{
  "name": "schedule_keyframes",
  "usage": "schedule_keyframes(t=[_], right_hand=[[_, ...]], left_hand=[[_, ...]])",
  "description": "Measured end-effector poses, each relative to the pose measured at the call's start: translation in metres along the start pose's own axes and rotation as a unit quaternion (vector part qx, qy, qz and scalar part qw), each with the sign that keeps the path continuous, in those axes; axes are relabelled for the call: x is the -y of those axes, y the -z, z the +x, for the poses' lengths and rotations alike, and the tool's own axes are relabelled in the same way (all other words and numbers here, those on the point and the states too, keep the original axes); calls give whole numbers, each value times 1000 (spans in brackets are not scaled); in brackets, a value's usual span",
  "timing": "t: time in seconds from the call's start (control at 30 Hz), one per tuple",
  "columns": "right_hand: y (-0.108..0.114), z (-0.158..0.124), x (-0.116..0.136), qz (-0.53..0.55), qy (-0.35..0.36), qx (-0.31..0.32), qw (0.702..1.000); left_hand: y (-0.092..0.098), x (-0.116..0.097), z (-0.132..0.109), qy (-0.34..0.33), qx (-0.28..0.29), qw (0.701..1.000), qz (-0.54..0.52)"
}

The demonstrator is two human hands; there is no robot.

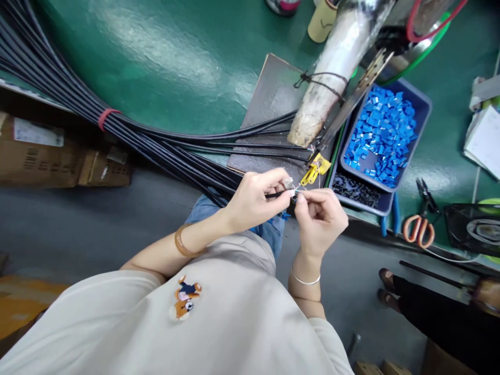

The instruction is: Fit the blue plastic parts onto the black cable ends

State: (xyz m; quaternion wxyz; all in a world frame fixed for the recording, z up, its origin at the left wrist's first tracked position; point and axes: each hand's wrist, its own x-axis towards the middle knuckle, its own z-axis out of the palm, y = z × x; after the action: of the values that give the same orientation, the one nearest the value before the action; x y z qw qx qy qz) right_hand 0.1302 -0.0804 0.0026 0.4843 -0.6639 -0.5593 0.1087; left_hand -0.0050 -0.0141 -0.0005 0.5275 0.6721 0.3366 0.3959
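Note:
My left hand (255, 200) is closed around the end of a black cable (274, 195) near the table's front edge. Thin coloured wires (297, 188) fan out from the cable's stripped tip. Finger and thumb of my right hand (323, 212) pinch these wires, close beside the left fingertips. Just beyond the hands, a yellow plastic tool (317, 167) lies on a dark board (269, 88). The cable belongs with a thick bundle of black cables (136, 130), tied with a red band (106, 119) and running in from the upper left.
A wrapped pipe (332, 67) slants over the board. To the right, a bin (424, 117) holds small blue parts, above a tray of black pieces (355, 191). Orange-handled scissors (419, 232) and cutters (427, 195) lie near the edge. Another person's legs (429, 312) show lower right.

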Motion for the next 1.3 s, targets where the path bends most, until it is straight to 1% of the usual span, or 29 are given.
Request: schedule_keyframes(t=[0.07, 0.13, 0.2, 0.27, 0.33, 0.43, 0.53, 0.6, 0.7, 0.87, 1.07, 1.3], right_hand=[[-7, -5, 3, -26, 47, -37, 998], [-9, -7, 5, -25, 46, -56, 997], [-7, -5, 5, -7, 12, -75, 997], [-2, 0, 4, 14, -9, -94, 995], [3, 4, 2, 34, -13, -107, 994], [6, 6, 1, 44, -22, -90, 995], [6, 6, 2, 22, -30, -62, 997], [4, 5, 2, 15, -27, -58, 998], [2, 5, 2, 34, -21, -62, 997], [-1, 4, 0, 64, -38, -39, 996], [-7, 2, 2, 26, -48, -22, 998], [-10, 2, 3, 36, -63, -39, 997]], left_hand=[[4, -2, 3, 89, 2, 990, -111], [9, -3, 8, 138, 29, 973, -180], [12, -3, 11, 155, 60, 965, -203], [13, -2, 14, 164, 70, 963, -202], [14, -2, 14, 169, 76, 963, -198], [15, -2, 15, 176, 88, 958, -208], [17, -2, 17, 193, 90, 947, -241], [18, -2, 19, 203, 98, 938, -262], [18, -1, 21, 200, 105, 932, -285], [12, 2, 19, 176, 89, 939, -283], [6, 2, 15, 136, 47, 950, -276], [4, 3, 16, 107, 34, 957, -269]])
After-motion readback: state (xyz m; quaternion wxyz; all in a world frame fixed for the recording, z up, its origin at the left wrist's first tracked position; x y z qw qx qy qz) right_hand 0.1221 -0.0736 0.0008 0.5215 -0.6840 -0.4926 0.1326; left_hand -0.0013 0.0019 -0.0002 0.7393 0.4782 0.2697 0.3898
